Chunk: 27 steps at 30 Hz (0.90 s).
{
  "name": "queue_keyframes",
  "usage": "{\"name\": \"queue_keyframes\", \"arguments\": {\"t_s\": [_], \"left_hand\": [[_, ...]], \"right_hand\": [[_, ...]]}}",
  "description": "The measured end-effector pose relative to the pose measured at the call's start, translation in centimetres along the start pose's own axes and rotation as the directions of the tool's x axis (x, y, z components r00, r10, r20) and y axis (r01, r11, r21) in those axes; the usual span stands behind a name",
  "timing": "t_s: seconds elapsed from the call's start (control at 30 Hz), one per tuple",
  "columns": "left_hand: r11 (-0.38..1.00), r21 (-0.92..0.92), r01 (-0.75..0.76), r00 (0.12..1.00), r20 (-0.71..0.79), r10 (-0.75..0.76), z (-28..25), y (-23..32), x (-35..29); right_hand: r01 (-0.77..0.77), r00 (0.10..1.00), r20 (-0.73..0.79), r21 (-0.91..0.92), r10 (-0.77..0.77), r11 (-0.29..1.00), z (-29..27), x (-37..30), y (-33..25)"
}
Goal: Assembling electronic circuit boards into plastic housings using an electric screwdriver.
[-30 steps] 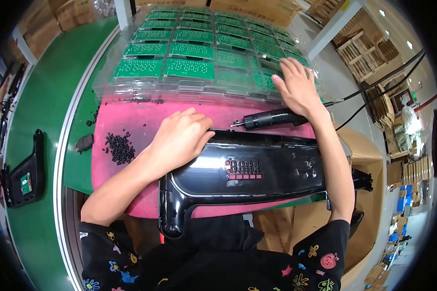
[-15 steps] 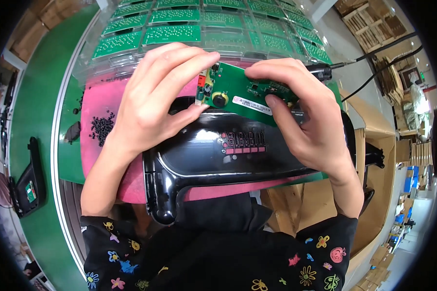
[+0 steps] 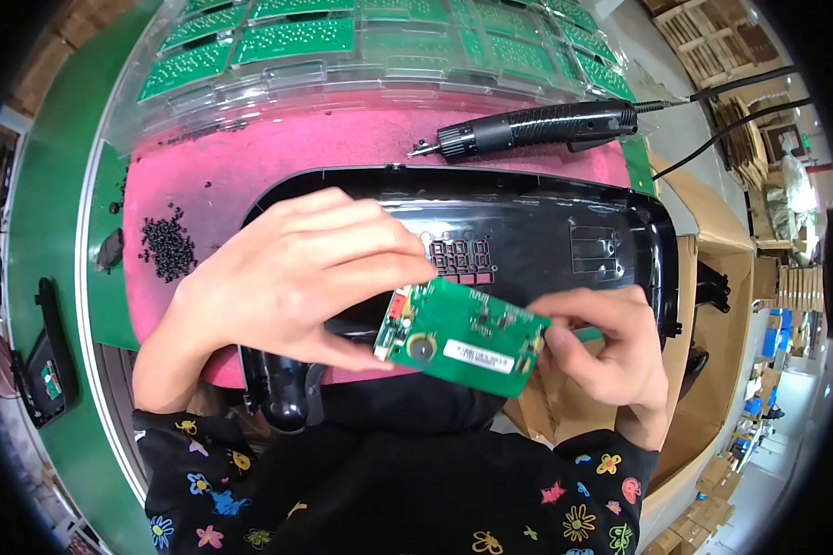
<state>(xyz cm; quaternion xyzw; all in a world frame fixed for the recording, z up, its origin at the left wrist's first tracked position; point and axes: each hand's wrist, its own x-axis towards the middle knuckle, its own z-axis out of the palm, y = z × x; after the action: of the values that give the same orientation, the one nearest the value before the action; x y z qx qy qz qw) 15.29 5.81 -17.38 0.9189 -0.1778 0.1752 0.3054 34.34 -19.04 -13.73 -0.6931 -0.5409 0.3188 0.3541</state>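
Observation:
Between my two hands is a green circuit board [image 3: 463, 338] with a white label, a round black part and a red connector. The fingers and thumb of my left hand [image 3: 305, 277] grip its left end. My right hand [image 3: 611, 347] pinches its right end between thumb and finger. Beneath and behind the board lies a glossy black plastic housing [image 3: 537, 217], hollow side up, with a row of digit-shaped cutouts [image 3: 461, 257] in its middle. My left hand and the board cover part of the housing's near side.
A black electric screwdriver [image 3: 537, 128] with a cable lies beyond the housing on the pink mat [image 3: 342, 129]. Small black screws [image 3: 167, 244] are heaped at the left. Clear trays [image 3: 389, 79] of green boards stand at the back; a cardboard box [image 3: 722, 342] is at the right.
Both hands have brought the circuit board down toward me, off the housing's far edge. The screwdriver and more of the housing's inside now show.

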Motion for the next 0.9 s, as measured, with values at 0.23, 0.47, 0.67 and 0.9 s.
{"name": "queue_keyframes", "arguments": {"t_s": [0.23,0.47,0.67,0.9], "left_hand": [[0.988,-0.084,0.133,0.991,-0.009,-0.134,0.4,-0.4,0.2],[0.877,-0.020,0.479,0.875,0.081,-0.476,0.8,0.8,0.5],[0.856,0.121,0.502,0.859,0.048,-0.511,1.7,0.7,0.6],[0.846,0.182,0.501,0.850,0.081,-0.521,1.7,0.6,0.7]], "right_hand": [[-0.090,0.988,-0.080,0.412,0.134,0.907,1.1,-0.8,1.3],[0.081,0.985,-0.155,0.022,-0.076,0.996,0.6,2.6,4.6],[0.086,0.979,-0.170,-0.137,-0.108,0.987,1.4,3.3,5.1],[0.077,0.980,-0.168,-0.191,-0.110,0.979,1.8,3.6,5.2]]}}
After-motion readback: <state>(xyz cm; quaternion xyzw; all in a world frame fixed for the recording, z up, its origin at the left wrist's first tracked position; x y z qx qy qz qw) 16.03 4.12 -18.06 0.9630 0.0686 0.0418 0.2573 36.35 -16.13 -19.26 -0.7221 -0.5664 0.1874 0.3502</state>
